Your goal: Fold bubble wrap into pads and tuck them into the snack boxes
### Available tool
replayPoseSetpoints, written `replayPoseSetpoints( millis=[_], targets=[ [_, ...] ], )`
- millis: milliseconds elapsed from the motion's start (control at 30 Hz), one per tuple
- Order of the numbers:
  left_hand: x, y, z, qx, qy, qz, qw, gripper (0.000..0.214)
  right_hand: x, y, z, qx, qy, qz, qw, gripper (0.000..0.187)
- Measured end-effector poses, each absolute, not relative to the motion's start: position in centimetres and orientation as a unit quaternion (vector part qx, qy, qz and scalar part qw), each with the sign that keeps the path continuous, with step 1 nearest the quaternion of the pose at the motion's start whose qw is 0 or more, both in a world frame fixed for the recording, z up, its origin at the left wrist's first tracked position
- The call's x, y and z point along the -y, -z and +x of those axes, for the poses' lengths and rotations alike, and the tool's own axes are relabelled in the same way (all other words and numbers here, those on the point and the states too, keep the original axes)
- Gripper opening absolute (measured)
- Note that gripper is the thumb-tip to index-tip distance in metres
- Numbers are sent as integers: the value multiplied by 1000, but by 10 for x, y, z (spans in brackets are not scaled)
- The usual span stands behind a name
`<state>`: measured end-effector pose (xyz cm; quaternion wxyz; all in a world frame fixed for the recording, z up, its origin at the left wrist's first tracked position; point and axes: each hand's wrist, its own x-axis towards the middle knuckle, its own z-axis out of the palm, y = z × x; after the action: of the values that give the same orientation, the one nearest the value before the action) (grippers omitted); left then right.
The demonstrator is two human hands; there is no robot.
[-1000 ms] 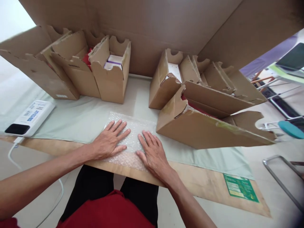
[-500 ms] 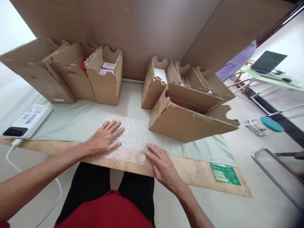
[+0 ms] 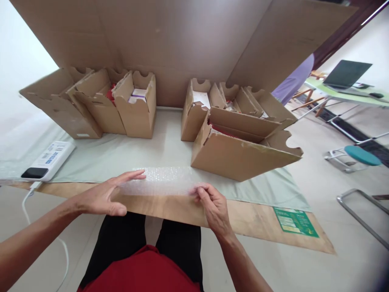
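A clear sheet of bubble wrap lies near the table's front edge, its near part blurred and seemingly lifted or folded over. The right corner of the sheet is pinched between the thumb and fingers of my right hand. At the opposite end, my left hand is open, thumb well apart from the fingers. Its fingertips reach the left edge of the wrap; whether they touch it I cannot tell.
Cardboard bins with small boxes and red items stand back left and right, before a tall cardboard panel. A white power bank with a cable sits at left. A green label marks the wooden edge. A stool stands beyond.
My left hand has come off the sheet and moved left, its thumb spreading. My right hand has closed on the right corner. The sheet's near edge has shifted away from the table's front edge.
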<state>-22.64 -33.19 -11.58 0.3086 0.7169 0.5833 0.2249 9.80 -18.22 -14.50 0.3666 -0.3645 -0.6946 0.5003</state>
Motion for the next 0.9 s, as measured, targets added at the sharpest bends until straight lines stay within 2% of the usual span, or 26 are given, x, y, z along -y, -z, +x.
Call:
replayPoseSetpoints(
  millis=[67,100,200,267,367,500,633,733,800,900],
  targets=[
    [338,115,-219,-596,-213,715,296,93,184,142,99,663,-522,-382,378,26],
    [339,116,-214,-614,-212,704,287,87,185,141,98,658,-521,-389,380,26],
    [337,124,-200,-696,-245,622,261,49,187,145,97,687,-470,-407,377,25],
    [332,130,-193,-733,-265,569,263,35,186,151,95,724,-411,-414,368,23],
    [324,141,-189,-754,-265,544,253,34,181,162,93,785,-301,-418,344,21],
    [317,151,-184,-766,-225,581,156,36,169,172,94,848,-176,-404,294,19],
    [316,154,-184,-775,-191,599,61,41,153,171,94,878,-131,-384,253,25],
    [313,156,-188,-787,-157,595,50,41,141,167,85,900,-121,-364,209,36],
    [310,158,-190,-784,-144,600,67,28,136,164,76,911,-118,-353,176,30],
    [308,159,-189,-755,-166,631,72,12,137,158,71,914,-148,-337,171,8]
  ],
)
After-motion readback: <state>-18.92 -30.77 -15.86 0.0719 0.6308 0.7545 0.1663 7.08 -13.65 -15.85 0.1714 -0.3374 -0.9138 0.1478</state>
